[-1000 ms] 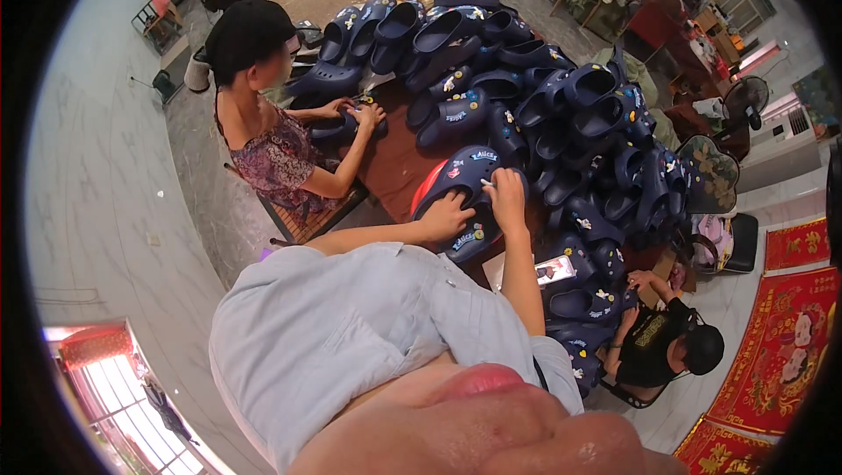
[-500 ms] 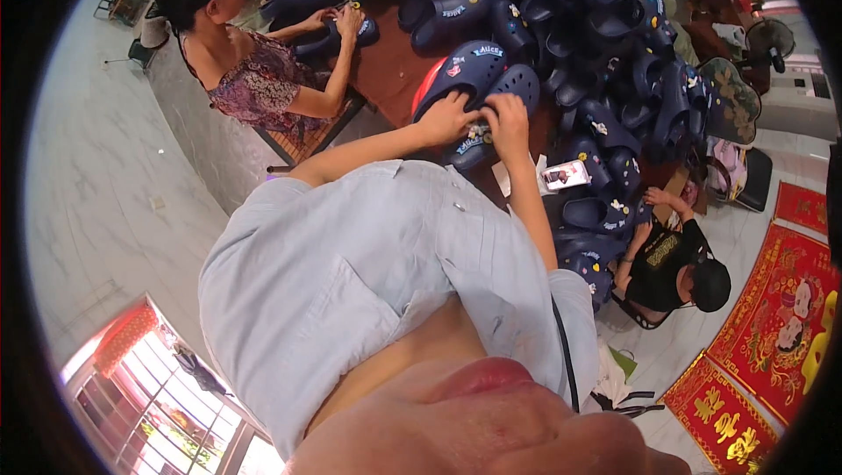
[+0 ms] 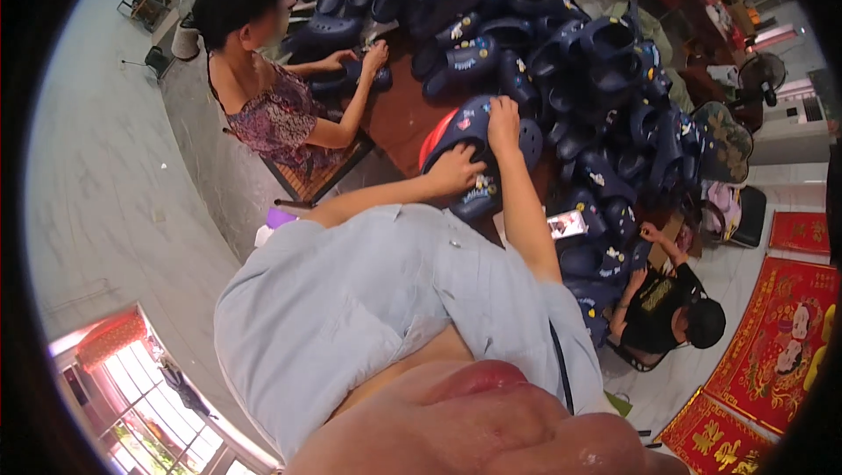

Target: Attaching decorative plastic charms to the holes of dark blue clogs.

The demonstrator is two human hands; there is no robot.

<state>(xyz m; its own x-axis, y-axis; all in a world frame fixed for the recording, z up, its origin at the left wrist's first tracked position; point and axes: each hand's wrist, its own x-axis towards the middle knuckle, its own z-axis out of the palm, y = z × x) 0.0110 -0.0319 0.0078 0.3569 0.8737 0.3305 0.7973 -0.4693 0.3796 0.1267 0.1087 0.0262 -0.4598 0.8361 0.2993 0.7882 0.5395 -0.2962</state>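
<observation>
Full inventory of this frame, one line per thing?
clog: one, navy with a red lining and small charms, under both hands on the table
clog pile: too many to count, navy, heaped across the table's far and right side
table: one, dark brown, bare patch near the middle
phone: one, screen lit, at the table's near edge
seated person: one, patterned top, left of the table, hands on a clog
second person: one, black top and cap, lower right
red mats: several, red with gold, floor at right
fan: one, dark, far right
left hand: on the clog's near side
right hand: on the clog's top
</observation>
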